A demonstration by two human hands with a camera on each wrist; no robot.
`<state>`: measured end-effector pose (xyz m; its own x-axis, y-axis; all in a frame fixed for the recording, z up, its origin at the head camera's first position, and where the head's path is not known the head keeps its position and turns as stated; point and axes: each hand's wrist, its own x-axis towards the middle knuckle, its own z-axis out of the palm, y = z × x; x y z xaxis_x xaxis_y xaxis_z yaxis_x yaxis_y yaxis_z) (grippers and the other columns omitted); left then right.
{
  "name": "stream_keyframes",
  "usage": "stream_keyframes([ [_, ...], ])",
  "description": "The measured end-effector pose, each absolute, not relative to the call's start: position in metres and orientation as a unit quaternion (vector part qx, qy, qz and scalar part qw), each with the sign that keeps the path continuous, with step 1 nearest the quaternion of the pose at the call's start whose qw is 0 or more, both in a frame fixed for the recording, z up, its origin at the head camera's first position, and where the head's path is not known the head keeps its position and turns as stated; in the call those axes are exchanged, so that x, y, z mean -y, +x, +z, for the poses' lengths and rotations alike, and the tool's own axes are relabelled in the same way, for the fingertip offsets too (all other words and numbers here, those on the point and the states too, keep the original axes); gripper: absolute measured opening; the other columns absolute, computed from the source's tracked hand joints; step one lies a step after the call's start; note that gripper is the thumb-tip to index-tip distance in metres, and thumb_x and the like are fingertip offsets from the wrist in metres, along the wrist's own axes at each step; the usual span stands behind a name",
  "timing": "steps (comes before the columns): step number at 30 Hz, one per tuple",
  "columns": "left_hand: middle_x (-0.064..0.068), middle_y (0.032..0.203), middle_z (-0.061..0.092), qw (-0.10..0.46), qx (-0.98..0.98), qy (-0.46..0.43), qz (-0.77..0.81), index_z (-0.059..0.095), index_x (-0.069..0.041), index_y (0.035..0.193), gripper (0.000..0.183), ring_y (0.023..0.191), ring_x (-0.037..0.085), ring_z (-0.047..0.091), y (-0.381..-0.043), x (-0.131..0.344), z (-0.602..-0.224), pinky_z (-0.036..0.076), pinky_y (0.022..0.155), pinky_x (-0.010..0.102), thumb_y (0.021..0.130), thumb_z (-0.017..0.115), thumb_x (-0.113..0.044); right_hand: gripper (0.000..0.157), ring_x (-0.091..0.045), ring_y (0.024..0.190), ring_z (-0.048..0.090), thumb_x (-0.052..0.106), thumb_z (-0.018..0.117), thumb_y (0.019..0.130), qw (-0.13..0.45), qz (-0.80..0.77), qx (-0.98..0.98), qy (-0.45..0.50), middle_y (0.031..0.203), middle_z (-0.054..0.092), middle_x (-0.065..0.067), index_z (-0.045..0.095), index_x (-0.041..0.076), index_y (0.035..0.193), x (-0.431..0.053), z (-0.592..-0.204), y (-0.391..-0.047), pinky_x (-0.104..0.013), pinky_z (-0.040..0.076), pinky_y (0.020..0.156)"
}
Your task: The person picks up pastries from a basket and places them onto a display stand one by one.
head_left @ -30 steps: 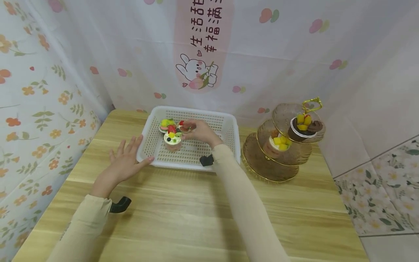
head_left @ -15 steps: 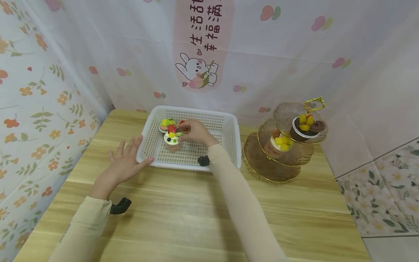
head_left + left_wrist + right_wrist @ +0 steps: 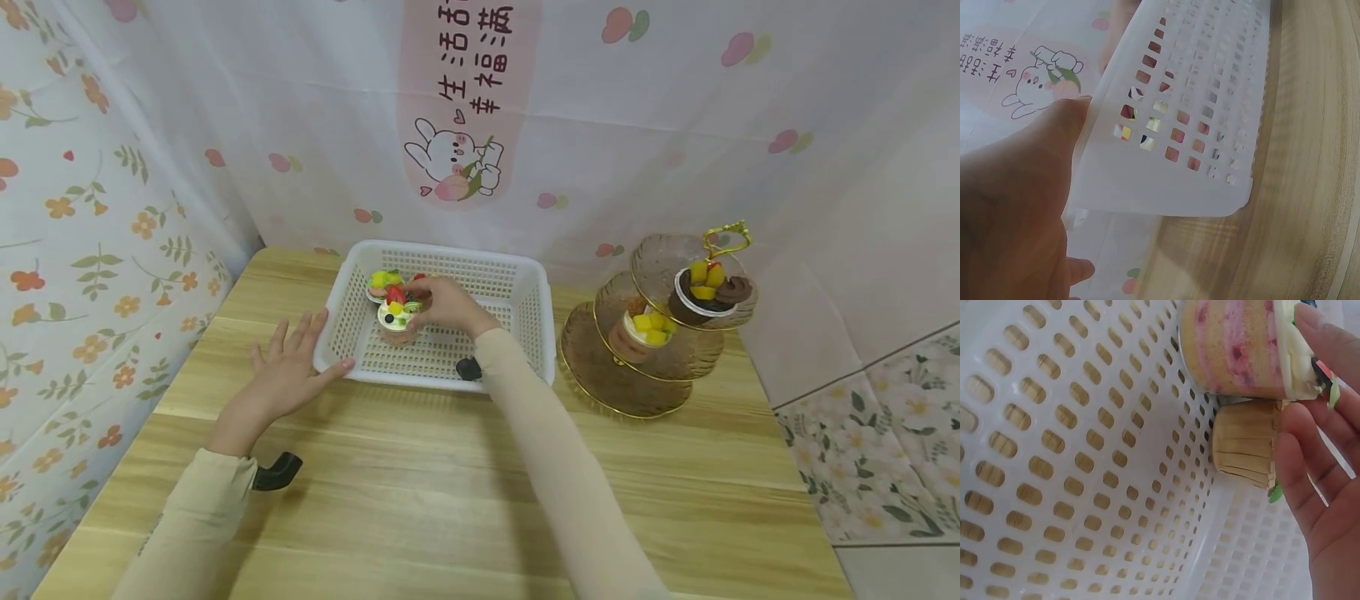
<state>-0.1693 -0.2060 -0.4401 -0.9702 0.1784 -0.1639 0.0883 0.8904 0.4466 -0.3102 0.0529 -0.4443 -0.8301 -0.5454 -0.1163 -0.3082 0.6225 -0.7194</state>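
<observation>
My left hand [image 3: 281,379] rests with fingers spread on the left end of a white plastic basket [image 3: 420,381]; its thumb lies along the rim in the left wrist view. My right hand [image 3: 453,307] is inside the basket, curved fingers [image 3: 1297,437] and thumb near two desserts. One is a clear cup of layered pink cake [image 3: 1232,347] with cream and fruit. Behind it, a cupcake in a tan paper case [image 3: 1244,444] stands partly hidden by my fingers. Whether they grip either is unclear. Another fruit-topped dessert [image 3: 384,282] is farther left in the basket.
At the right stands a three-tier brown clear stand [image 3: 626,398] with a gold handle. A chocolate cupcake [image 3: 697,304] sits on its top tier, a mango-topped cup [image 3: 637,337] on the middle one. Printed curtains hang behind and at the left of the wooden table [image 3: 390,500].
My right hand has shifted slightly left and down toward the layered cake cup. The left hand has stayed on the basket's rim. The view has tilted a little.
</observation>
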Motion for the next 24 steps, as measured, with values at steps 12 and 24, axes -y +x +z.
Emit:
stream_keyframes([
  [12,0.027,0.165,0.004,0.100,-0.967,0.070,0.222,-0.006,-0.019,0.160,0.096,0.149,0.056,-0.009,-0.170,0.207,-0.441,-0.006,0.103,0.085,0.094,0.042,-0.070,0.079,-0.015,0.109,0.053,0.024,0.087,0.075,0.166,-0.268,-0.909,-0.273,0.128,0.057,-0.003,0.051,0.017,0.145,-0.042,-0.443,-0.309,-0.030,0.048,0.101],
  [24,0.028,0.165,0.003,0.103,-0.966,0.066,0.226,-0.005,-0.018,0.160,0.096,0.149,0.057,-0.009,-0.168,0.205,-0.437,-0.007,0.104,0.085,0.094,0.043,-0.069,0.075,-0.019,0.123,0.054,0.023,0.090,0.071,0.160,-0.264,-0.913,-0.266,0.133,0.053,-0.004,0.057,0.013,0.138,-0.043,-0.446,-0.309,-0.036,0.045,0.110],
])
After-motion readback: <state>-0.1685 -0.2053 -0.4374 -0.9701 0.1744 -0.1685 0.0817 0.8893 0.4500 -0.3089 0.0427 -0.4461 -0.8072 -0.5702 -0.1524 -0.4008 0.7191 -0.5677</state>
